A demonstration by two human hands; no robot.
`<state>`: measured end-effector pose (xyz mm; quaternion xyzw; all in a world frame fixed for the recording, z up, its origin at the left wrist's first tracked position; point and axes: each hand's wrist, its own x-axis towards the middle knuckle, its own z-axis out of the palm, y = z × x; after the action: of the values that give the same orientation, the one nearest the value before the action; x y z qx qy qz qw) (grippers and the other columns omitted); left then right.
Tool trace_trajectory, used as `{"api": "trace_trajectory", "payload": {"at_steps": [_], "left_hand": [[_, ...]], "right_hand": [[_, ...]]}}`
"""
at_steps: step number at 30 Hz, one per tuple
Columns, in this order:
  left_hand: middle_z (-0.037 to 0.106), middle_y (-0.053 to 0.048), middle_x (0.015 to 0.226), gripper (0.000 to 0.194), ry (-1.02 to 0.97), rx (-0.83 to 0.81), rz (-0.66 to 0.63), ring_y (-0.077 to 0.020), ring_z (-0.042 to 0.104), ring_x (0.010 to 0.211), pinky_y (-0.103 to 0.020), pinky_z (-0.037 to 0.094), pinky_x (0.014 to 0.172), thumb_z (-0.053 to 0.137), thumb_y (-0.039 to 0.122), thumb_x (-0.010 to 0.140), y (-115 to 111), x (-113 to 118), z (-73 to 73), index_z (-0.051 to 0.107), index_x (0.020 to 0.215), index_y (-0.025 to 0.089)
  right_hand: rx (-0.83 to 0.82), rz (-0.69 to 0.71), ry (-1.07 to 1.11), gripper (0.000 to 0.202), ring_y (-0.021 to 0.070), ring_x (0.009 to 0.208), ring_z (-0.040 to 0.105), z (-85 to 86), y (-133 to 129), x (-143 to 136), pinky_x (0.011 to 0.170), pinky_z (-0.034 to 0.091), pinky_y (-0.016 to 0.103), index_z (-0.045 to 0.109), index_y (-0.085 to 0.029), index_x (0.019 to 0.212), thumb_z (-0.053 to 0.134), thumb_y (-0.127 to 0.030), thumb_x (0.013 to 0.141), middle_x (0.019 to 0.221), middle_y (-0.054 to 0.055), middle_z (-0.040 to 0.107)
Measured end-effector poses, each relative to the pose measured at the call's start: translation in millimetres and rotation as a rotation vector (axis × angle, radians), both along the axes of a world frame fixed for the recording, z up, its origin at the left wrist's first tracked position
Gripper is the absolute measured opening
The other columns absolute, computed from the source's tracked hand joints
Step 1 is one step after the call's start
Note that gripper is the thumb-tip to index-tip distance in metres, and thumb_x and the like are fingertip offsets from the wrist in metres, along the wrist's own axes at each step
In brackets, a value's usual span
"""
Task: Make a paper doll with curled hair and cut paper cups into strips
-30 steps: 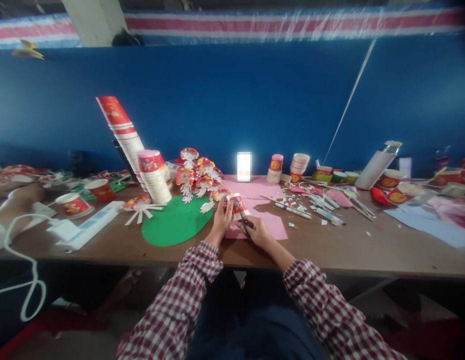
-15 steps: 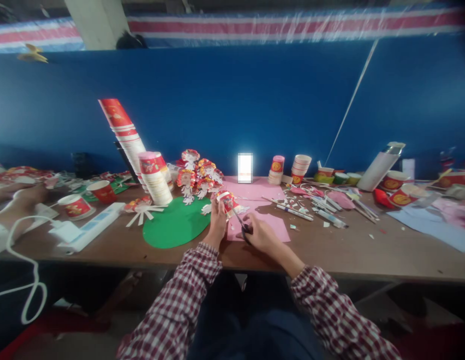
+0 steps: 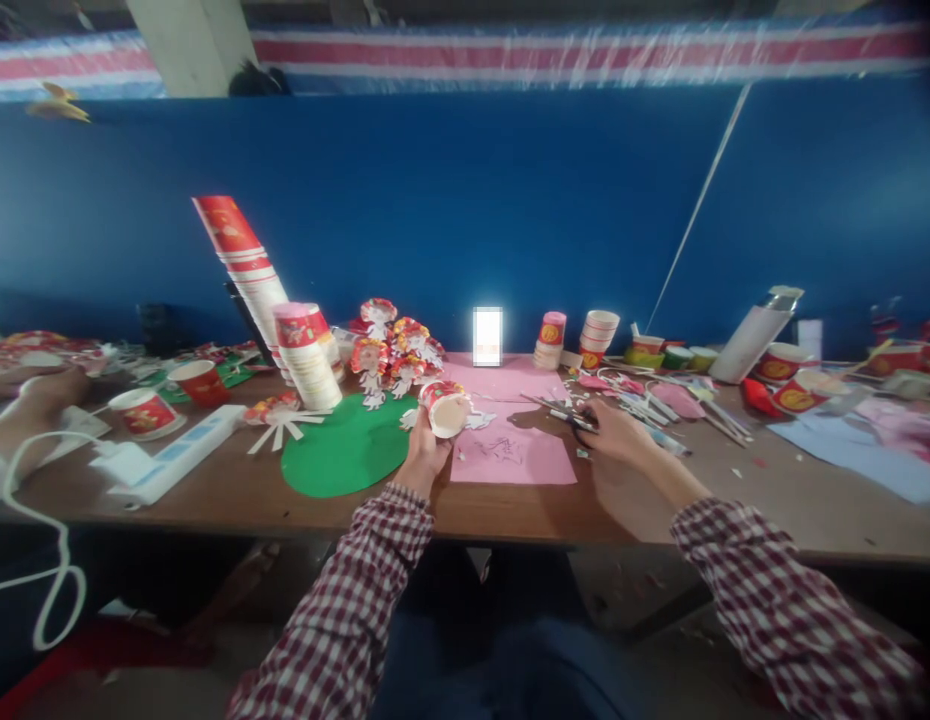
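Observation:
A red and white paper cup (image 3: 445, 410) is in my left hand (image 3: 426, 448), its pale round end tilted toward me. Over to the right, my right hand (image 3: 611, 432) grips a pair of scissors (image 3: 581, 424), blades pointing left above the table. Between the hands lies pink paper (image 3: 514, 455) with dark line drawing on it. White paper cutouts (image 3: 480, 418) show just right of the cup. Left of my left hand is a green paper oval (image 3: 345, 450).
Tall stacks of paper cups (image 3: 307, 355) and red-and-white cutout figures (image 3: 371, 360) stand at the back left. A power strip (image 3: 180, 455) lies left, near another person's hand (image 3: 52, 390). Pens and scraps (image 3: 645, 405), cups (image 3: 600, 335) and a leaning flask (image 3: 754, 335) are on the right.
My right hand has moved right with the scissors, away from the cup. My left hand has turned the cup so its pale end faces me. The drawing on the pink paper is now uncovered.

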<state>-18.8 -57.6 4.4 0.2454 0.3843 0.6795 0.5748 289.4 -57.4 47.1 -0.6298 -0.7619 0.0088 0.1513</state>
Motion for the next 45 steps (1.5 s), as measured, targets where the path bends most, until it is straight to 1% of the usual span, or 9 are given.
{"api": "trace_trajectory", "payload": {"at_steps": [3,7,12,18,25,28,32,43,45], "left_hand": [[0.066,-0.008,0.102,0.039,-0.125,-0.013,-0.009,-0.0148,0.065,0.084,-0.028,0.054,0.071,0.035,0.042,0.091,-0.6,0.0,3.8,0.053,0.117,0.020],[0.068,-0.005,0.090,0.031,-0.226,-0.013,-0.040,-0.0140,0.064,0.075,-0.026,0.053,0.064,0.040,0.035,0.090,-2.8,-2.8,6.4,0.058,0.112,0.024],[0.069,-0.005,0.088,0.032,-0.293,-0.063,-0.028,-0.0140,0.064,0.073,-0.025,0.053,0.060,0.037,0.031,0.091,-2.2,-1.9,7.8,0.058,0.114,0.022],[0.069,-0.006,0.092,0.031,-0.271,-0.112,-0.093,-0.0157,0.066,0.080,-0.029,0.055,0.070,0.039,0.029,0.091,-4.4,5.9,8.1,0.059,0.111,0.018],[0.069,-0.008,0.095,0.027,-0.228,-0.120,-0.305,-0.0192,0.065,0.085,-0.035,0.055,0.078,0.046,0.033,0.088,-16.8,26.3,6.5,0.062,0.101,0.016],[0.069,-0.009,0.085,0.023,-0.140,-0.192,-0.321,-0.0205,0.066,0.080,-0.035,0.056,0.075,0.048,0.029,0.086,-23.1,31.4,4.8,0.063,0.096,0.013],[0.069,-0.012,0.085,0.023,-0.091,-0.175,-0.362,-0.0231,0.066,0.081,-0.037,0.055,0.075,0.050,0.026,0.085,-27.6,30.8,4.2,0.062,0.098,0.011],[0.068,-0.011,0.080,0.029,0.190,-0.204,-0.427,-0.0244,0.066,0.080,-0.037,0.054,0.069,0.054,0.039,0.084,-37.0,37.6,15.5,0.064,0.094,0.013],[0.067,-0.009,0.075,0.029,0.315,-0.206,-0.356,-0.0227,0.066,0.074,-0.035,0.053,0.066,0.052,0.040,0.085,-34.0,36.5,17.8,0.064,0.092,0.014]], "right_hand": [[-0.051,-0.017,-0.110,0.048,0.0268,0.089,0.064,0.9,0.6,7.8,0.068,0.040,0.029,0.055,-0.016,0.119,0.061,-0.036,0.076,0.100,0.013,0.068],[-0.096,-0.018,-0.243,0.025,0.0260,0.088,0.063,3.1,4.0,11.6,0.069,0.041,0.030,0.068,-0.019,0.101,0.054,-0.029,0.083,0.094,0.012,0.068],[0.025,-0.023,-0.280,0.021,0.0293,0.102,0.056,1.3,6.2,11.6,0.078,0.043,0.034,0.072,-0.021,0.094,0.061,-0.032,0.080,0.108,0.014,0.059],[0.141,0.253,0.061,0.026,0.0230,0.099,0.058,-2.9,-16.0,-33.1,0.088,0.044,0.035,0.067,-0.021,0.105,0.056,-0.032,0.084,0.106,0.010,0.063],[0.069,0.501,0.521,0.084,0.0278,0.120,0.049,-29.8,-15.0,-99.4,0.099,0.040,0.044,0.036,-0.021,0.138,0.075,-0.037,0.065,0.131,0.014,0.049],[0.079,0.612,0.654,0.084,0.0269,0.124,0.044,-39.7,-7.2,-112.4,0.101,0.039,0.042,0.036,-0.023,0.138,0.075,-0.030,0.064,0.136,0.014,0.044],[0.063,0.590,0.785,0.068,0.0248,0.120,0.048,-42.8,-4.4,-115.5,0.096,0.042,0.040,0.039,-0.021,0.132,0.067,-0.025,0.070,0.133,0.014,0.047],[0.029,0.560,0.901,0.072,0.0235,0.111,0.056,-50.3,-8.4,-116.6,0.089,0.048,0.032,0.039,-0.022,0.130,0.071,-0.026,0.065,0.124,0.011,0.055],[-0.008,0.526,0.966,0.068,0.0225,0.108,0.058,-49.7,-9.8,-117.5,0.088,0.049,0.031,0.041,-0.022,0.128,0.069,-0.029,0.067,0.120,0.010,0.058]]}}
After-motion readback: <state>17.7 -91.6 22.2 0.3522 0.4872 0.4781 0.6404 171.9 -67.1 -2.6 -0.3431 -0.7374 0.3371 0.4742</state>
